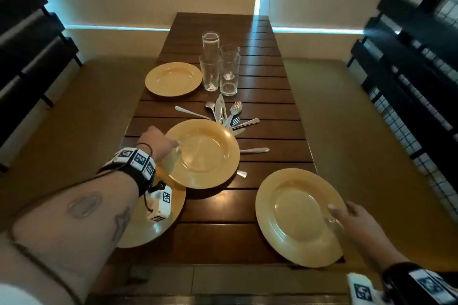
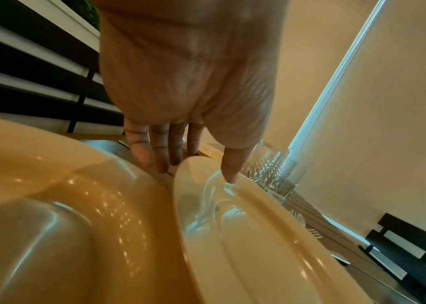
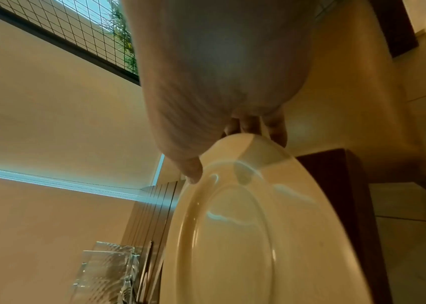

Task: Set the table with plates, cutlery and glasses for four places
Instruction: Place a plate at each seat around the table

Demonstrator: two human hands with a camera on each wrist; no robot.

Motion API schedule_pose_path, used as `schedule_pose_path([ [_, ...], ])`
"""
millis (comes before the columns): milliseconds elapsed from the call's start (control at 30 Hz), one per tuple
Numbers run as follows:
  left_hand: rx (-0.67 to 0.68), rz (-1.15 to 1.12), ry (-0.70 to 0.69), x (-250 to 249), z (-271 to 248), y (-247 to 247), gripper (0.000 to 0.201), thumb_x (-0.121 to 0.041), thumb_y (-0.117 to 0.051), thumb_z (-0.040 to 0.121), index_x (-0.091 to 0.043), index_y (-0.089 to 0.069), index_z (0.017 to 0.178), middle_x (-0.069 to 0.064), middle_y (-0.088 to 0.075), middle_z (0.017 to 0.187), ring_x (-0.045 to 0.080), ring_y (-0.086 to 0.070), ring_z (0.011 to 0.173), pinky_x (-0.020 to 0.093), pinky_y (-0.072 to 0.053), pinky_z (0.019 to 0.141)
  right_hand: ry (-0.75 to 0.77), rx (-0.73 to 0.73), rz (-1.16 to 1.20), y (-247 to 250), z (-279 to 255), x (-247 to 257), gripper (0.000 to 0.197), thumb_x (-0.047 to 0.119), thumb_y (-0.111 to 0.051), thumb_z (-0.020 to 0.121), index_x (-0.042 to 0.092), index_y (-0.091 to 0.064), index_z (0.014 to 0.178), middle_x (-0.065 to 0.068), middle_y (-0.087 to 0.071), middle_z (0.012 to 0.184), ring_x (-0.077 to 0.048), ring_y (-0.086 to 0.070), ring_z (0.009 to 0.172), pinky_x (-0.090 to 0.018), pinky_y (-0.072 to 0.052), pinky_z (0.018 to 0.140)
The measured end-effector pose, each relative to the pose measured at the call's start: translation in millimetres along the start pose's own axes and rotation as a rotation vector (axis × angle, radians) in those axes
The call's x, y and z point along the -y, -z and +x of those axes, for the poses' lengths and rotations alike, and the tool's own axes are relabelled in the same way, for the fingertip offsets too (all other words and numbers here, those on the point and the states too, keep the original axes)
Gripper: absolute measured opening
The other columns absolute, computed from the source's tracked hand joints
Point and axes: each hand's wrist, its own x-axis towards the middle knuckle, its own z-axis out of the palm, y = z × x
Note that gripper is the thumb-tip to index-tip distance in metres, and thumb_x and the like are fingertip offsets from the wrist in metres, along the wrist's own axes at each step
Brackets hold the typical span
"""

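Four yellow plates are on or over the slatted wooden table (image 1: 262,77). My left hand (image 1: 168,145) pinches the left rim of the middle plate (image 1: 205,153), thumb (image 2: 230,170) on top and fingers (image 2: 154,152) beneath; this plate (image 2: 245,236) looks slightly raised and covers part of the cutlery pile (image 1: 228,114). My right hand (image 1: 343,214) grips the right rim of the near right plate (image 1: 292,215), thumb (image 3: 193,170) on its face (image 3: 232,236). Another plate (image 1: 146,225) lies under my left wrist, and one (image 1: 173,79) at the far left. Several clear glasses (image 1: 220,69) stand beyond.
Cushioned benches (image 1: 74,119) run along both long sides, backed by dark slatted rests (image 1: 409,62). A wall closes the far end. Loose knife handles (image 1: 255,150) stick out from under the middle plate. Bare wood shows between the two near plates.
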Motion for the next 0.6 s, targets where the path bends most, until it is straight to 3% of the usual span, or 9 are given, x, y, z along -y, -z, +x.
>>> schedule_pose_path([
  [100, 0.001, 0.039, 0.017, -0.7, 2.7, -6.8, 0.080, -0.039, -0.084, 0.082, -0.005, -0.047, 0.144, 0.019, -0.063, 0.133, 0.038, -0.062, 0.120, 0.050, -0.054, 0.098, 0.035, 0.008, -0.058, -5.2, -3.6, 0.6, 0.054, 0.037, -0.066, 0.087, 0.023, -0.048, 0.137, -0.002, -0.064, 0.109, -0.025, -0.066, 0.094, -0.048, -0.061, 0.075],
  [200, -0.013, 0.035, -0.021, -2.2, 2.6, -11.0, 0.070, -0.028, -0.083, 0.084, -0.007, -0.049, 0.142, 0.018, -0.062, 0.134, 0.039, -0.060, 0.121, 0.050, -0.052, 0.098, 0.049, -0.034, -0.045, -5.2, -7.0, 1.8, 0.042, 0.031, -0.064, 0.089, 0.024, -0.055, 0.129, 0.006, -0.063, 0.096, -0.020, -0.065, 0.090, -0.045, -0.061, 0.075],
  [333, -0.040, -0.021, -0.095, -3.4, 1.2, -8.6, 0.055, -0.023, -0.080, 0.086, -0.008, -0.056, 0.134, 0.016, -0.066, 0.126, 0.036, -0.063, 0.114, 0.046, -0.053, 0.090, 0.108, -0.112, 0.053, 6.1, -18.8, 10.0, 0.030, 0.028, -0.064, 0.090, 0.026, -0.058, 0.120, 0.007, -0.065, 0.097, -0.017, -0.066, 0.088, -0.040, -0.060, 0.072],
  [433, -0.038, -0.209, -0.133, -1.6, -8.0, -5.8, 0.041, -0.021, -0.073, 0.091, -0.013, -0.059, 0.129, 0.012, -0.066, 0.118, 0.031, -0.064, 0.102, 0.042, -0.054, 0.076, 0.136, -0.149, 0.168, 17.9, -30.6, 12.8, 0.022, 0.025, -0.064, 0.091, 0.026, -0.059, 0.113, 0.002, -0.068, 0.098, -0.020, -0.070, 0.085, -0.037, -0.058, 0.064],
  [600, 0.063, -0.449, -0.246, 11.8, -28.9, -7.0, 0.022, -0.024, -0.071, 0.096, -0.016, -0.067, 0.116, 0.006, -0.073, 0.105, 0.023, -0.071, 0.087, 0.037, -0.056, 0.064, 0.070, -0.134, 0.378, 31.2, -58.3, 17.6, 0.014, 0.022, -0.063, 0.092, 0.030, -0.060, 0.103, -0.007, -0.070, 0.103, -0.031, -0.072, 0.089, -0.054, -0.061, 0.075],
])
